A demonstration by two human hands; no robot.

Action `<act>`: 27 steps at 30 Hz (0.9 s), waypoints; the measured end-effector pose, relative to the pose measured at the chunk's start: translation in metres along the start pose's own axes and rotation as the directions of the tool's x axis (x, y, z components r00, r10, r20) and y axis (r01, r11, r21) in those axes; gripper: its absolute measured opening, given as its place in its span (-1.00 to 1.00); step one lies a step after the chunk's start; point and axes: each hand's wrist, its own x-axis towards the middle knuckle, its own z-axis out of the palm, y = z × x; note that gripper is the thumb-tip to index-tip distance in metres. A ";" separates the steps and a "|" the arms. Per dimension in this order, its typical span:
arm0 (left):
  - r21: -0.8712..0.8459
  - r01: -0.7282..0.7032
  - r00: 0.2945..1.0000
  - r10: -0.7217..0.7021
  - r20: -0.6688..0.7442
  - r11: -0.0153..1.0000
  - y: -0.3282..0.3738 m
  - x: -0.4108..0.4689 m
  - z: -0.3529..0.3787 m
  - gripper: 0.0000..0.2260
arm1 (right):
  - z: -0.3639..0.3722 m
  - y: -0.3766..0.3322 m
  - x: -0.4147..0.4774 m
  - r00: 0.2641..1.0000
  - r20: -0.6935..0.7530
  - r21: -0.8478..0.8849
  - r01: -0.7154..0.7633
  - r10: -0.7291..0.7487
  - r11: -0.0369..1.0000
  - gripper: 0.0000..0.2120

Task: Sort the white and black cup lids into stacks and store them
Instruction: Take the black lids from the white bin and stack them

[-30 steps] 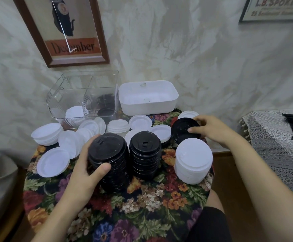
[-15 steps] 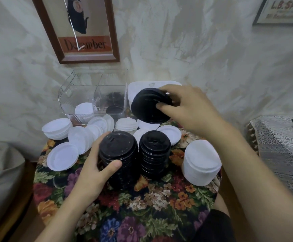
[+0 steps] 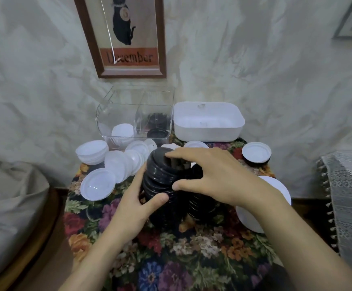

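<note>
A tall stack of black lids [image 3: 160, 185] stands in the middle of the floral table [image 3: 170, 259]. My left hand [image 3: 137, 208] grips its lower left side, thumb across the front. My right hand [image 3: 208, 175] covers the top of the stack, fingers over the top black lid and thumb at the side. A second black stack [image 3: 200, 204] stands just right of it, mostly hidden by my right hand. White lids [image 3: 116, 166] lie loose and in low piles at the left. A white lid stack [image 3: 261, 206] sits behind my right wrist.
A clear two-part bin [image 3: 135, 114] at the back holds white lids on the left and black lids on the right. A white tub [image 3: 208, 120] stands beside it. A white lid on a black one [image 3: 256, 153] lies at the far right. A lace-covered surface [image 3: 347, 196] lies to the right.
My right hand picked a black lid from the right rear of the table, carried it left and down, and now rests it on the tall black stack. The left hand stays on the stack.
</note>
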 end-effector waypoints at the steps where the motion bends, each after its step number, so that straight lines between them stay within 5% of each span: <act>1: 0.000 0.002 1.000 -0.002 0.002 1.000 -0.001 0.000 0.000 -0.10 | -0.001 -0.001 0.000 1.000 0.000 -0.007 -0.002 0.002 1.000 -0.41; 13: 0.034 0.019 0.998 -0.021 0.052 0.999 -0.006 0.004 -0.007 0.12 | 0.003 -0.004 0.007 0.997 0.072 0.064 -0.007 0.002 0.998 -0.33; 20: -0.033 0.012 0.998 -0.010 0.055 0.999 0.001 0.001 -0.009 -0.10 | -0.001 -0.008 0.010 0.992 0.124 0.097 -0.037 0.025 0.995 -0.31; 27: -0.042 0.016 0.997 -0.013 0.080 0.999 0.003 0.000 -0.011 -0.09 | 0.000 -0.008 0.013 0.986 0.166 0.118 -0.049 0.029 0.992 -0.20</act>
